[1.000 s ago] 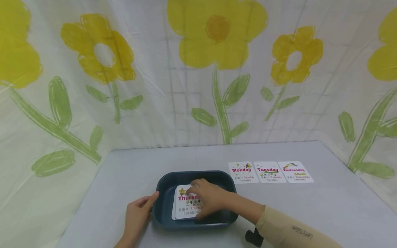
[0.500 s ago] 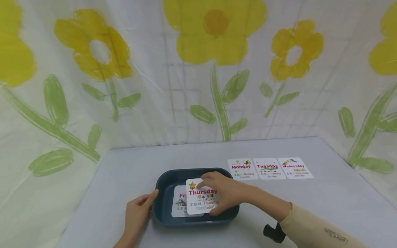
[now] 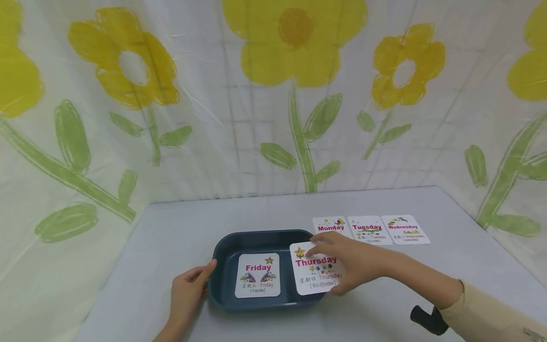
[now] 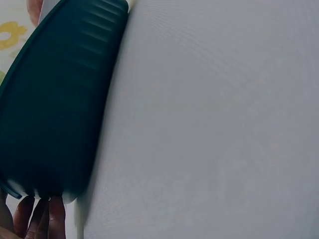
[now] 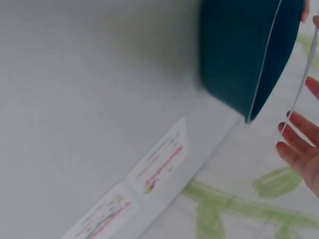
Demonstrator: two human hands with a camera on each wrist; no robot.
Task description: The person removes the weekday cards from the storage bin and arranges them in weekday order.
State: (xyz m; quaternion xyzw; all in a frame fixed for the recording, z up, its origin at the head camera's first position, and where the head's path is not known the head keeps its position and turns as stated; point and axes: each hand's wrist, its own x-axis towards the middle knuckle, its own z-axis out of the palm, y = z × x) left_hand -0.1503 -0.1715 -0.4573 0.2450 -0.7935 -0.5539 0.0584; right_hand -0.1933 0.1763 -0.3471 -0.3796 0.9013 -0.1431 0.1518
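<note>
My right hand [image 3: 348, 259] holds the white Thursday card [image 3: 314, 280] by its edges, above the right end of the dark teal tray [image 3: 252, 306]. In the right wrist view the card [image 5: 304, 74] shows edge-on between the thumb and fingers, apart from the tray [image 5: 229, 55]. My left hand [image 3: 188, 289] pinches the tray's left rim, its fingers [image 4: 56, 219] against the tray's end wall in the left wrist view. Flat on the tray's floor lies the Friday card [image 3: 258, 280]; whether others lie under it is hidden.
Behind the tray to the right, the Monday card [image 3: 329, 223], Tuesday card [image 3: 368, 232] and Wednesday card [image 3: 406, 232] lie in a row on the pale table [image 3: 192, 218]. My hand partly covers Monday. A flowered curtain [image 3: 205, 156] hangs along the table's back edge.
My right hand has lifted the Thursday card off the Friday card and carried it right to the tray's right end, uncovering Friday. The left hand stays at the rim.
</note>
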